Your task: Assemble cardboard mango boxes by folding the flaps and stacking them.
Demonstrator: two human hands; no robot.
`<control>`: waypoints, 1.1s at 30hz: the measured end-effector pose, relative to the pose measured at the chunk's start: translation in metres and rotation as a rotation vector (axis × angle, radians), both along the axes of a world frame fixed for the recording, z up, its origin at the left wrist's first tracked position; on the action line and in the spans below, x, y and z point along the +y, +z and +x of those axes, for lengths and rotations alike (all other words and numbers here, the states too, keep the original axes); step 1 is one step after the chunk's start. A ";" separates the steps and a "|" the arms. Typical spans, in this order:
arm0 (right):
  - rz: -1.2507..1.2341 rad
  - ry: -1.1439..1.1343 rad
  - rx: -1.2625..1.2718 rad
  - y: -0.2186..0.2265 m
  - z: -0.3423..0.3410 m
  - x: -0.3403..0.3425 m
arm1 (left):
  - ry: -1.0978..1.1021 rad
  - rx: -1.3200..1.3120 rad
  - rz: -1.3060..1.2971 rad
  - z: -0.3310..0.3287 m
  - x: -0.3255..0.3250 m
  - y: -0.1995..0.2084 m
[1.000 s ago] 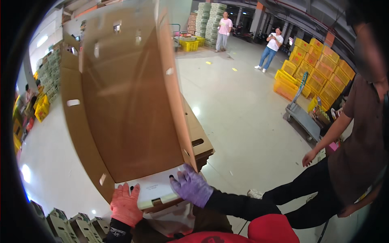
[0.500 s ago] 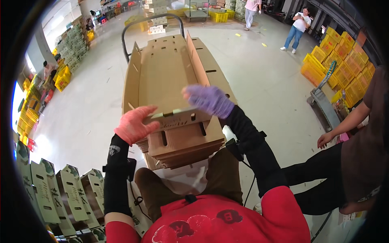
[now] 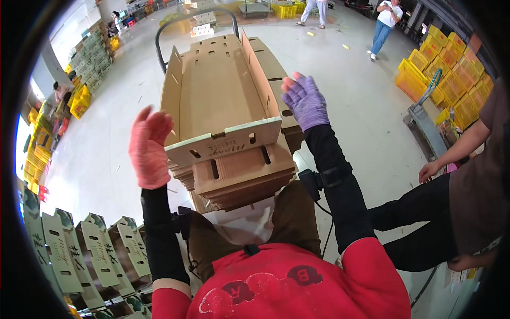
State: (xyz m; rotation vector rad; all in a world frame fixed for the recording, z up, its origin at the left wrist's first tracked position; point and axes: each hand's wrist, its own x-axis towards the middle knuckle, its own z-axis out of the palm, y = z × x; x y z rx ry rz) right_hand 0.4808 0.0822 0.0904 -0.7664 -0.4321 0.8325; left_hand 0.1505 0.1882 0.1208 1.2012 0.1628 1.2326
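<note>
A partly folded cardboard carton (image 3: pixel 220 82) lies lengthwise before me, its two long sides and its near end panel (image 3: pixel 223 141) standing up. It rests on a stack of flat cardboard blanks (image 3: pixel 241 178) with slotted ends. My left hand (image 3: pixel 151 148), in a coral glove, is raised just outside the carton's near left corner. It holds nothing, and motion smears its fingertips a little. Beyond the right side of the carton, my right hand (image 3: pixel 305 103) is up in a purple glove with bare fingertips. Its fingers are stretched and empty.
A curved cart handle (image 3: pixel 197 15) rises behind the carton. Folded printed cartons (image 3: pixel 95 255) stand at lower left. On the right are a person in a brown top (image 3: pixel 475 181), a grey hand truck (image 3: pixel 427 133) and stacked yellow crates (image 3: pixel 446 74). Two people stand farther back.
Both hands have let go of the near end panel and moved outward, the left to the left and the right up and rightward. The panel now shows fully, spread across the near end.
</note>
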 end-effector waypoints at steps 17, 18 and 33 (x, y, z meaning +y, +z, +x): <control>0.386 0.096 0.552 -0.003 -0.046 -0.014 | -0.310 0.659 -0.090 0.134 -0.142 -0.057; 0.318 0.174 0.532 -0.005 -0.050 -0.022 | -0.107 0.722 0.347 0.128 -0.137 -0.048; -0.521 0.241 -1.769 0.000 -0.059 0.067 | 1.051 0.845 1.144 0.076 -0.012 -0.043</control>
